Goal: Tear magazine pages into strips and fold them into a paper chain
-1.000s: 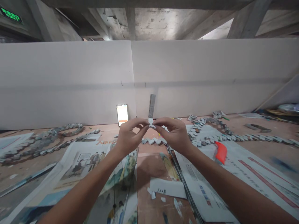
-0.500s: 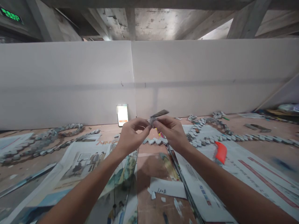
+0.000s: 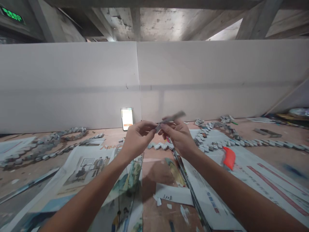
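A narrow grey folded paper strip (image 3: pixel 178 115) is held between my two hands at the centre, its far end blurred and pointing up and right. My left hand (image 3: pixel 138 137) pinches the strip's left end between thumb and fingertips. My right hand (image 3: pixel 180 135) has its thumb and fingers closed round the strip close by, the fingertips of both hands nearly touching. Just below them, a zigzag chain of folded paper (image 3: pixel 164 146) lies on the table.
A lit phone (image 3: pixel 127 119) leans against the white panel (image 3: pixel 96 71). Paper chains (image 3: pixel 51 140) lie at the left and others (image 3: pixel 272 143) at the right. A red-handled tool (image 3: pixel 229 158) rests on newspaper (image 3: pixel 260 180). Small paper scraps and a long metal ruler lie nearer.
The loose end of the strip has swung to the right and now looks blurred. The fingers of my right hand have shifted around it, while my left hand stays in nearly the same place.
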{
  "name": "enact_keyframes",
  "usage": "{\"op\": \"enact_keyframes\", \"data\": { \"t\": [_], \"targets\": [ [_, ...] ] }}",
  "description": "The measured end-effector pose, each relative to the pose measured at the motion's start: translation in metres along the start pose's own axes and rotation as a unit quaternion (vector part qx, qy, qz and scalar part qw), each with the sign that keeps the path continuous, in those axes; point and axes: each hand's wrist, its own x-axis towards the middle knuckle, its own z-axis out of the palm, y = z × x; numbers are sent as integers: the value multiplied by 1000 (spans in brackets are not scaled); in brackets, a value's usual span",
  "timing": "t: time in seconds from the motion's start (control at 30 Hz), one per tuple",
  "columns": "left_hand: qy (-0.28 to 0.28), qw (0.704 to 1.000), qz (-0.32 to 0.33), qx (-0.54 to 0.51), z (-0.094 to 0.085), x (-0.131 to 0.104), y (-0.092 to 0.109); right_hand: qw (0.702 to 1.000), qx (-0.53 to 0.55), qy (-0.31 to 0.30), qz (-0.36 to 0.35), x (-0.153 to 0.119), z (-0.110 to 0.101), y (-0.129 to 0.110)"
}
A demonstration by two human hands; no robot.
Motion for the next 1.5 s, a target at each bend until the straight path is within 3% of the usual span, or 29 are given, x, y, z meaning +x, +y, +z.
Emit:
{"op": "enact_keyframes", "data": {
  "t": [0.17, 0.53, 0.73, 1.0, 1.2, 1.4, 1.5],
  "targets": [
    [7, 999, -39, -12, 1, -2, 3, 1000, -21, 4, 2, -3, 2, -2],
    [-28, 992, -65, -105, 0, 0, 1, 989, 129, -15, 65, -3, 8, -3],
    [-27, 992, -75, -95, -1, 0, -2, 998, -1, -52, 36, -4, 3, -2],
    [-32, 997, -71, -16, 1, 1, 1, 998, 59, 31, 6, -2, 4, 3],
    [10, 996, -38, 78, 0, -1, 4, 996, 80, 41, -3, -3, 9, 4],
    [21, 993, -5, 113, -2, -3, 6, 996, 68, 64, -4, -6, 13, 5],
    [-4, 996, -15, 90, -3, -2, 4, 992, 88, 86, 17, -7, 14, 7]
  ]
}}
